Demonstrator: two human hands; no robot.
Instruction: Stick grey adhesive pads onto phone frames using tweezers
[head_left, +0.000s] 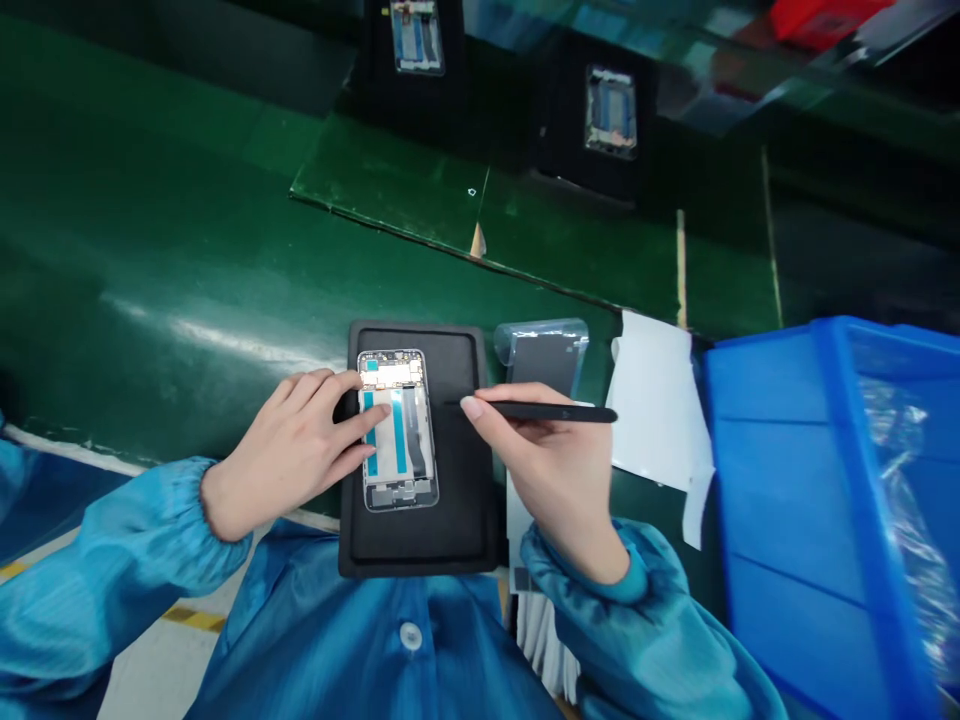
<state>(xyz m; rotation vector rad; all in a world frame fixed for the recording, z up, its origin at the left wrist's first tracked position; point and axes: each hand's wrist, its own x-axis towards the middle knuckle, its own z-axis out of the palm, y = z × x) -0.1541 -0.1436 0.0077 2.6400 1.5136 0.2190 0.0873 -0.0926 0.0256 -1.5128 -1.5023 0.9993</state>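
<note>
An opened smartphone, its circuit board and blue adhesive strips exposed, lies face down on a black tray. My left hand reaches in from the left with its fingers spread. Its index fingertip rests on the phone's inside, while the thumb and another finger touch the left edge. Over the tray's right side, my right hand pinches a slim black tweezers-like tool. The tool lies nearly level, its thin end pointing left toward the phone without touching it.
Clear film over a dark sheet and white paper lie right of the tray. A blue bin stands further right, with clear plastic inside its neighbour. Across the green bench, two more opened phones rest on black trays.
</note>
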